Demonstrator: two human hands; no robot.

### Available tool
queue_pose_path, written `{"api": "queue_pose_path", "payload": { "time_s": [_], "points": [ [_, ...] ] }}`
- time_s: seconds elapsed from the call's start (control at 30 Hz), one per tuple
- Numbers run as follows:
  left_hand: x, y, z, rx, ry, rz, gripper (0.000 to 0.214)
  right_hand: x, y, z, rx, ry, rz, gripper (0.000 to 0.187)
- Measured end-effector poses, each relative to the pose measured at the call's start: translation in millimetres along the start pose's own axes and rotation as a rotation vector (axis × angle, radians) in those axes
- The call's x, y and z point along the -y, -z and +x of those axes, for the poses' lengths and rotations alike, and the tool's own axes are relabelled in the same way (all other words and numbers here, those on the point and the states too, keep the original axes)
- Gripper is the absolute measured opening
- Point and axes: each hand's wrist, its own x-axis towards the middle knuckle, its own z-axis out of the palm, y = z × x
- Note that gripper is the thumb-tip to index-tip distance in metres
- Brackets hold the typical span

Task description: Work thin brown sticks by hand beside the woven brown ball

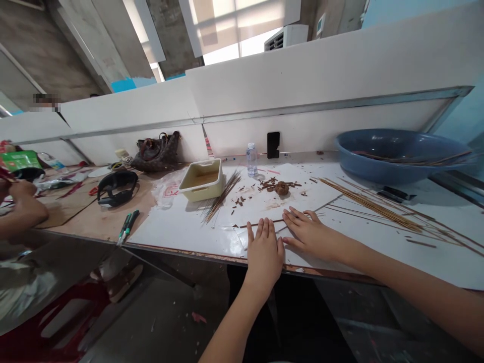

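My left hand (pixel 265 249) lies palm down near the table's front edge, fingers stretched forward. Beside it, my right hand (pixel 310 233) is also flat, pointing left with its fingers apart. A thin dark brown stick (pixel 249 225) runs crosswise at the fingertips of both hands, partly hidden by them. Just beyond lie a brown lump of dough-like material (pixel 282 188) and many small brown bits (pixel 267 184). Bundles of thin sticks rest on either side: a dark one (pixel 223 196) to the left and a tan one (pixel 372 204) to the right.
A pale yellow tub (pixel 202 194) of brownish contents stands left, a water bottle (pixel 251 160) and phone (pixel 273 145) at the back. A big blue basin (pixel 381 169) holds sticks at right. Farther left are green-handled cutters (pixel 128 225), a handbag (pixel 157 154) and a co-worker's arm (pixel 22 206).
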Motion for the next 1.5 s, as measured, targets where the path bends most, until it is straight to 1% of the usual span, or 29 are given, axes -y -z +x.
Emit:
{"api": "queue_pose_path", "payload": {
  "time_s": [0.17,0.27,0.33,0.4,0.53,0.67,0.77,0.9,0.97,1.07,1.23,1.3,1.37,1.5],
  "points": [
    [4,2.7,18,0.074,0.017,0.023,0.062,-4,0,15,0.038,-0.042,-0.011,0.068],
    [4,3.8,31,0.109,0.029,0.057,0.063,-6,2,24,0.061,-0.061,0.005,0.069],
    [2,3.9,34,0.106,0.032,0.073,0.064,-6,3,26,0.068,-0.061,0.002,0.072],
    [1,4.2,31,0.091,0.026,0.086,0.064,-5,3,23,0.064,-0.053,-0.006,0.074],
    [-2,6.3,12,0.064,-0.008,0.089,0.062,3,0,6,0.021,-0.04,-0.014,0.083],
    [1,7.8,-1,0.069,-0.031,0.045,0.06,10,-2,-5,0.013,-0.03,-0.012,0.089],
    [6,7.4,5,0.068,-0.033,0.037,0.06,9,-1,4,0.054,-0.067,0.004,0.086],
    [10,8.4,28,0.086,-0.013,0.043,0.06,1,6,31,0.12,-0.126,0.025,0.077],
    [10,9.3,36,0.105,0.012,0.036,0.061,-2,9,39,0.136,-0.128,0.042,0.077],
    [8,9.6,33,0.111,0.016,0.032,0.062,-2,6,35,0.124,-0.118,0.042,0.081],
    [5,8.1,3,0.074,-0.026,0.036,0.061,9,-6,2,0.039,-0.066,0.008,0.089],
    [5,7.4,-3,0.071,-0.037,0.046,0.061,11,-9,-4,0.017,-0.053,-0.008,0.09],
    [6,7.0,1,0.073,-0.04,0.058,0.061,9,-9,-1,0.01,-0.048,-0.028,0.088],
    [11,8.2,27,0.081,-0.013,0.066,0.061,-2,-1,27,0.043,-0.072,-0.021,0.076]
  ]
}}
